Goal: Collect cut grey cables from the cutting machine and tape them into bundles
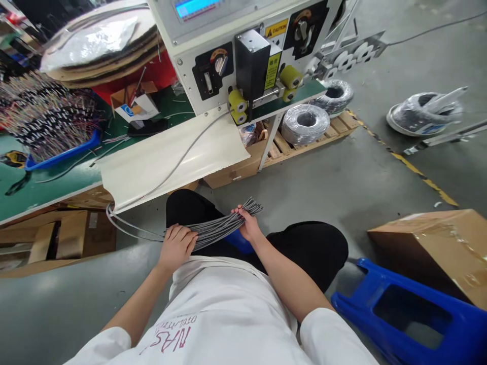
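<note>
A bundle of grey cables (215,230) lies across my lap, its cut ends fanning out at the right. My right hand (246,223) is closed around the bundle near those ends. Over the left part of the bundle my left hand (178,245) curls its fingers, gripping it from above. Left of that hand, cable loops bend back toward a cream chute (171,162). One grey cable (182,154) runs along the chute up to the yellow rollers (238,106) of a white machine (213,45).
A blue tray (64,154) of bundled wires stands on the green bench (23,187). Wrapped cable coils (305,124) rest on a wooden pallet (323,137). To my right are a blue stool (411,314) and a cardboard box (433,248). Another box (79,235) sits under the bench.
</note>
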A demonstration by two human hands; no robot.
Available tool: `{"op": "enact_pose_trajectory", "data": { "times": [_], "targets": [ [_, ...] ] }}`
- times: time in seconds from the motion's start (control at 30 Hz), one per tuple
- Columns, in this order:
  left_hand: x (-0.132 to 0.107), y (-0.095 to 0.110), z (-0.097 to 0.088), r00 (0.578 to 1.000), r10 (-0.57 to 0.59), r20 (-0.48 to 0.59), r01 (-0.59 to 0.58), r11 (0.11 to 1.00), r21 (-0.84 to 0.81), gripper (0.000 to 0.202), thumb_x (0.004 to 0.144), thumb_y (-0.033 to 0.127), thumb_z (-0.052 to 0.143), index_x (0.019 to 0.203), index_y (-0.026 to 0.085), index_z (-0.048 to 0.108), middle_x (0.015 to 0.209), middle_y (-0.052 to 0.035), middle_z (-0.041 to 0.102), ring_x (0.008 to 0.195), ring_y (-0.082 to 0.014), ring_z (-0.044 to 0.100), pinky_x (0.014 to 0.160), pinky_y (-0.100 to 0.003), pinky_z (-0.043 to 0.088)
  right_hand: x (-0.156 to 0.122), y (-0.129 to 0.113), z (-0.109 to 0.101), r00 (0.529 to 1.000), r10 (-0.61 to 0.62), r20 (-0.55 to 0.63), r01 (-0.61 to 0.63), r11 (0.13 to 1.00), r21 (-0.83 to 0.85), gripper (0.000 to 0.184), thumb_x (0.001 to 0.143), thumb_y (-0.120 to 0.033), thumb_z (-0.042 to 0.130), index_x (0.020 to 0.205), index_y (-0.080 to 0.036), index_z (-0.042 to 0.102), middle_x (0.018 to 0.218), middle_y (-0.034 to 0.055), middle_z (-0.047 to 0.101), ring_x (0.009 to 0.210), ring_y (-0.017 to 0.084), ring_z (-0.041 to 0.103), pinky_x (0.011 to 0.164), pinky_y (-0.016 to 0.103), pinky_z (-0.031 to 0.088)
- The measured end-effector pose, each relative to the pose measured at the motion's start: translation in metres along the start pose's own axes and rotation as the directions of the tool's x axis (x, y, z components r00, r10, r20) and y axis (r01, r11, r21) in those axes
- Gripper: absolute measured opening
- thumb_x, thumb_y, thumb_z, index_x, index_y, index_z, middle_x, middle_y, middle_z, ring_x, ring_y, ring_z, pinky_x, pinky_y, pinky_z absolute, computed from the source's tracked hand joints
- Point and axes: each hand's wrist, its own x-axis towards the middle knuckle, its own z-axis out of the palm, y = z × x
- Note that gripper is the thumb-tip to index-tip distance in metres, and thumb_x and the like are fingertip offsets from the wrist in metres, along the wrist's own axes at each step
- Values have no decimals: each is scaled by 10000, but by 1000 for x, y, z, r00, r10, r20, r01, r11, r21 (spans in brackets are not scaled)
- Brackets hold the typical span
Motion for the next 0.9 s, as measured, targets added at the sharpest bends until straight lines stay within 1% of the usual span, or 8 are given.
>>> {"op": "enact_pose_trajectory", "data": {
  "times": [0.07,0.17,0.27,0.37,0.5,0.67,0.8,0.9],
  "targets": [
    [2,-3,-2,999,-52,-15,52,999,-1,214,940,295,535,1111,249,656,1021,-55,655,1055,-242,567,1071,-463,383,0,1,0,1000,-8,-15,8,1000,0,215,666,-197,832,843,-223,711,755,-22,726,843,181,697,893,339,540],
    [-1,-16,2,974,-226,-27,225,974,-27,279,955,330,495,1189,246,620,1099,-74,632,1115,-266,543,1044,-465,404,0,2,-2,1000,-10,-19,10,1000,8,194,671,-197,828,823,-217,710,777,-15,733,872,177,699,918,334,534],
    [-7,-34,13,920,-391,-19,385,911,-147,273,975,350,434,1139,240,623,1091,-72,627,1063,-250,560,962,-430,460,1,1,-3,1000,-16,-11,16,1000,6,187,679,-205,830,817,-225,706,785,-18,731,910,185,699,936,352,531],
    [-12,-47,26,890,-456,-23,443,875,-196,246,976,349,417,1040,226,620,1018,-65,629,962,-236,569,883,-413,487,1,0,-3,1000,-10,-5,10,1000,11,196,679,-211,839,823,-227,708,768,-21,718,907,191,696,937,373,531],
    [-8,-46,29,940,-335,-70,323,936,-143,182,965,296,433,970,226,601,972,-58,635,923,-225,574,854,-395,479,1,1,-3,1000,3,9,-3,1000,22,194,686,-203,836,833,-223,711,759,-24,701,883,188,688,914,368,533],
    [23,-27,8,988,-43,-149,36,998,-44,155,928,199,488,1005,231,619,956,-44,657,935,-203,601,885,-378,465,0,1,-6,1000,12,24,-12,1000,25,170,705,-202,822,835,-224,713,765,-25,701,904,191,690,921,369,528],
    [72,-9,-24,930,135,-342,-130,991,37,232,868,151,547,1059,250,633,966,-40,670,962,-207,611,1014,-434,419,-1,2,-7,1000,19,24,-20,999,30,175,694,-216,832,825,-219,716,892,8,742,1043,229,678,995,424,499],
    [119,-1,-52,879,103,-465,-68,994,91,282,866,198,569,1135,259,628,1045,-71,658,1047,-242,591,1054,-460,395,-2,2,-7,999,38,6,-38,999,28,194,674,-227,846,818,-216,717,911,15,747,1031,229,683,1007,429,492]
  ]
}}
